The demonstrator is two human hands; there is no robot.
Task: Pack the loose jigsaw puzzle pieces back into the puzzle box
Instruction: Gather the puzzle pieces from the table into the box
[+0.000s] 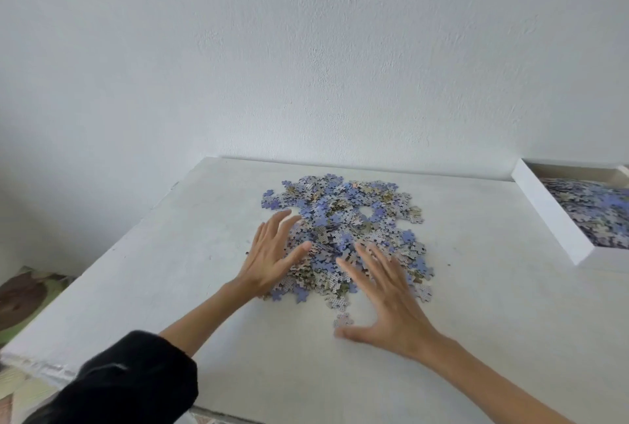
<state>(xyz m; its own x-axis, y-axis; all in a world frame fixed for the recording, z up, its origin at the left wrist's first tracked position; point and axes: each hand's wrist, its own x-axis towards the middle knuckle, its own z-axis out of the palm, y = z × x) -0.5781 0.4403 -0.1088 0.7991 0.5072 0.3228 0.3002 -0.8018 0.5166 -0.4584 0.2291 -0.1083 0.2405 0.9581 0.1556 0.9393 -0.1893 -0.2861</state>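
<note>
Sleeve: black sleeve [136, 379], pushed up the left forearm, near left.
Left hand: left hand [272, 253], fingers straight and spread, flat on the pile's left edge.
Pieces: puzzle pieces [347, 219], a loose blue-grey heap mid-table [493, 304].
Right hand: right hand [391, 304], blurred, fingers spread over the pile's near right side, holding nothing.
Box: puzzle box [551, 212], white, far right, partly filled with pieces.

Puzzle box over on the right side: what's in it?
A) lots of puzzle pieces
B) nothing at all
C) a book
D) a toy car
A: the white puzzle box already holds a heap of blue and grey puzzle pieces behind its near wall.
</note>
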